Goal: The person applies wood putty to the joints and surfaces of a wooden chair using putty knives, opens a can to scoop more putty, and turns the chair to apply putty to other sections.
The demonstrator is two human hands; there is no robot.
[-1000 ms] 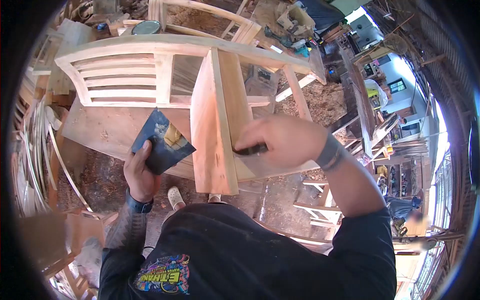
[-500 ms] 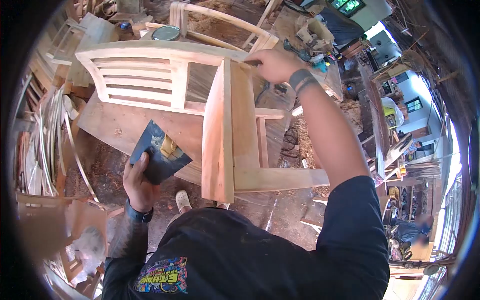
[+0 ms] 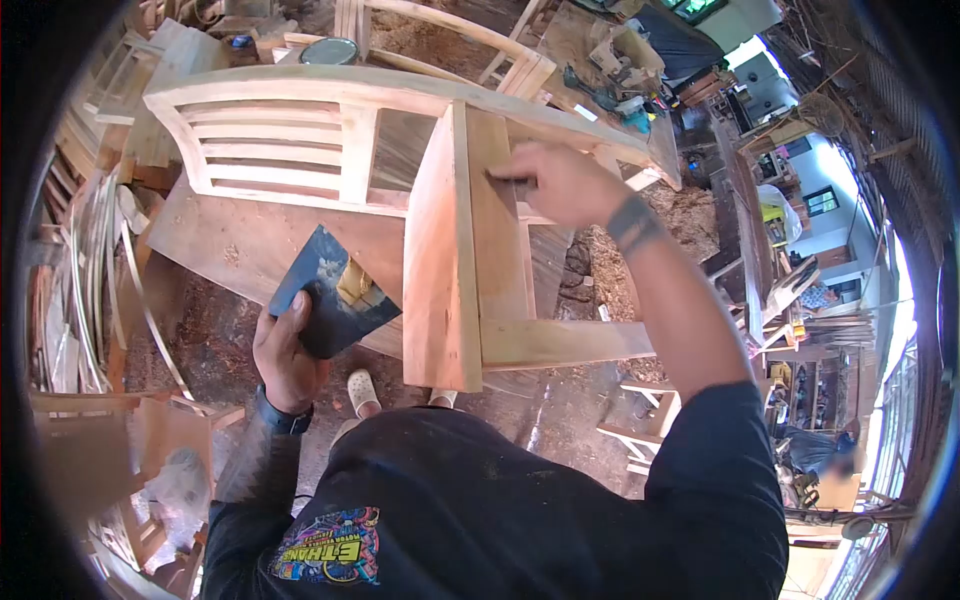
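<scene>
My left hand (image 3: 290, 350) grips a dark, flat square board (image 3: 325, 318) by its near edge, thumb on top. On the board sits a lump of tan putty (image 3: 355, 285) with pale smears beside it. My right hand (image 3: 570, 185) is closed in a pinch at the face of a wide wooden panel (image 3: 492, 240). A dark sliver shows under its fingertips, too small to name. The panel belongs to an unpainted wooden bench frame (image 3: 440, 290) with a slatted back (image 3: 270, 140), lying on its side before me.
A board tabletop (image 3: 225, 235) lies under the frame. Behind are another wooden frame (image 3: 450, 25) and a round tin (image 3: 329, 51). Wood strips (image 3: 85, 290) lean at the left, with sawdust (image 3: 650, 260) at the right. Another person (image 3: 815, 450) is far right.
My right hand has come down from the panel's top end and inward onto its face. My left hand and the board have shifted slightly right; the view has tilted a little.
</scene>
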